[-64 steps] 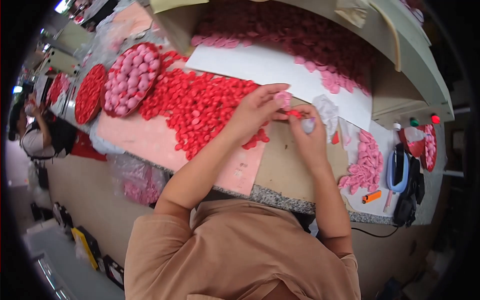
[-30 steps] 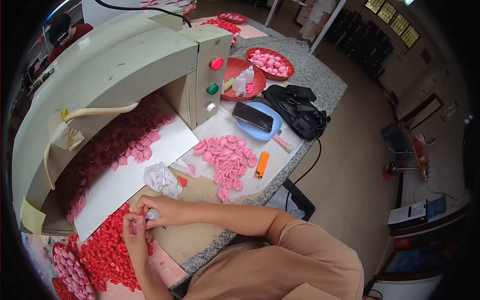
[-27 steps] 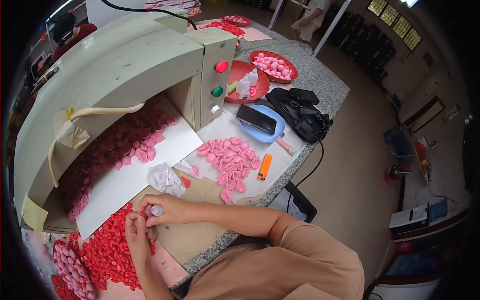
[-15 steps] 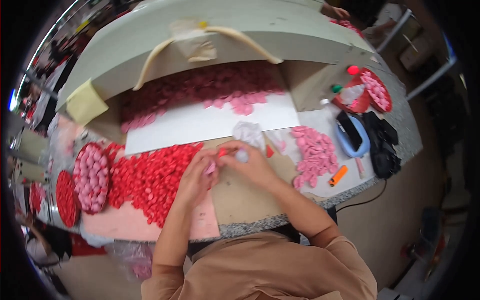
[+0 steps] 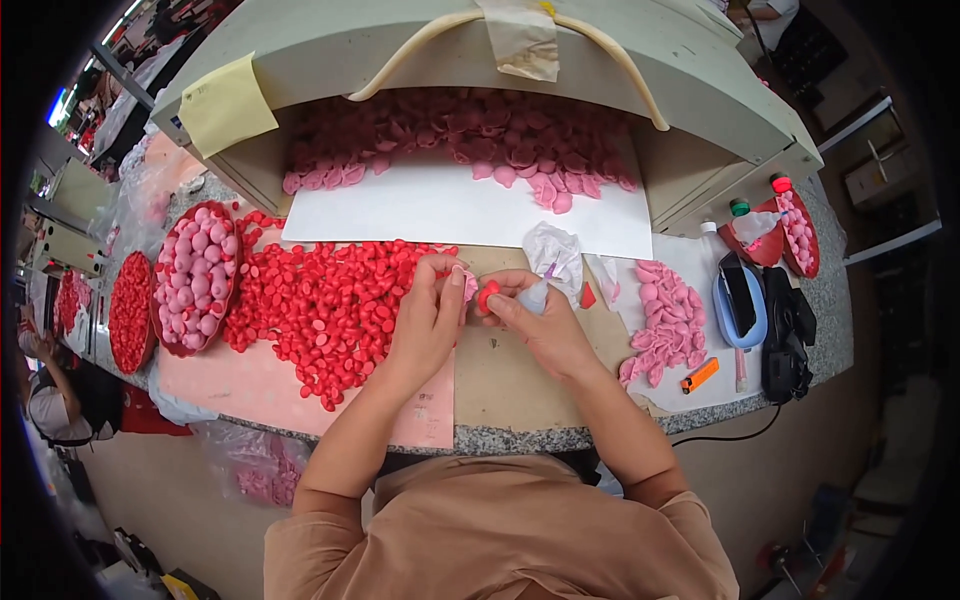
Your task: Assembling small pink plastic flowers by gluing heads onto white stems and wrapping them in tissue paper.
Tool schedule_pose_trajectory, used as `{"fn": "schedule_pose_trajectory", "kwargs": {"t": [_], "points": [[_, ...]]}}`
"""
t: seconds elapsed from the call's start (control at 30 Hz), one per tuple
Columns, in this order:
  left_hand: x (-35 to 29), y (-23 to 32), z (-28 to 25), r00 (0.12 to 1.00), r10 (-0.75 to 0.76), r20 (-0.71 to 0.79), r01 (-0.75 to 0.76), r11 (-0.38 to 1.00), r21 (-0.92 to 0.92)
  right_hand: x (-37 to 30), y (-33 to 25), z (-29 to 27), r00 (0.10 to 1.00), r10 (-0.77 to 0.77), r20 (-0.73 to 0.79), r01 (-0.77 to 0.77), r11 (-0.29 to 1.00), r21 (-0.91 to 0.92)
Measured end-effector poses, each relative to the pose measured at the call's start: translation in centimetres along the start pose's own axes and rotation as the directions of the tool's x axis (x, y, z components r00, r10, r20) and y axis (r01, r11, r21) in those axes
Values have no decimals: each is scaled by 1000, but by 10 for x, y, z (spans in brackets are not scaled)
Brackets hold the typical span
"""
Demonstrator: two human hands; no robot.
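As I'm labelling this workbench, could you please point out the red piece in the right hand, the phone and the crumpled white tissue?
Red piece [image 5: 488, 295]: head view, its visible middle.
Phone [image 5: 738, 293]: head view, its dark face.
White tissue [image 5: 555, 248]: head view, its crumpled middle.

We had the pellet heap [image 5: 340, 320] left of our left hand [image 5: 430, 318], a bottle [image 5: 534, 296] in our right hand [image 5: 540, 328]; behind stood the machine [image 5: 350, 50]; far right, a phone [image 5: 738, 293] lay on a tray [image 5: 759, 318].

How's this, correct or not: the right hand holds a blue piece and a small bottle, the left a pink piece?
Not quite: the head view shows the right hand holding a red piece, not a blue one, with the small bottle; the left hand does hold a pink piece.
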State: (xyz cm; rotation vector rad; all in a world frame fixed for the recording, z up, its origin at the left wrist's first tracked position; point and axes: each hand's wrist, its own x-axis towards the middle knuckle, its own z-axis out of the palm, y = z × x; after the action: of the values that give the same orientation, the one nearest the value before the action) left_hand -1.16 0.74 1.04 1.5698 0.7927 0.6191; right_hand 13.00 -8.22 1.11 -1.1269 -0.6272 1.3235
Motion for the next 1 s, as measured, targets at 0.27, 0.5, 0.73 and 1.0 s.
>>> {"fn": "schedule_pose_trajectory", "kwargs": {"t": [0.27,0.5,0.73,1.0], "points": [[-5,3,9,982,183,-48,-176,976,129,2,2,1,998,-57,-26,54,993,-102],[1,12,4,991,121,52,-123,992,24,10,0,-5,999,29,37,-24,991,-128],[-8,8,4,984,171,48,-164,977,-134,1,6,5,997,76,-10,-76,997,22],[-13,11,2,962,258,92,-237,952,-194,-4,13,-2,1000,10,17,-10,999,-31]]}}
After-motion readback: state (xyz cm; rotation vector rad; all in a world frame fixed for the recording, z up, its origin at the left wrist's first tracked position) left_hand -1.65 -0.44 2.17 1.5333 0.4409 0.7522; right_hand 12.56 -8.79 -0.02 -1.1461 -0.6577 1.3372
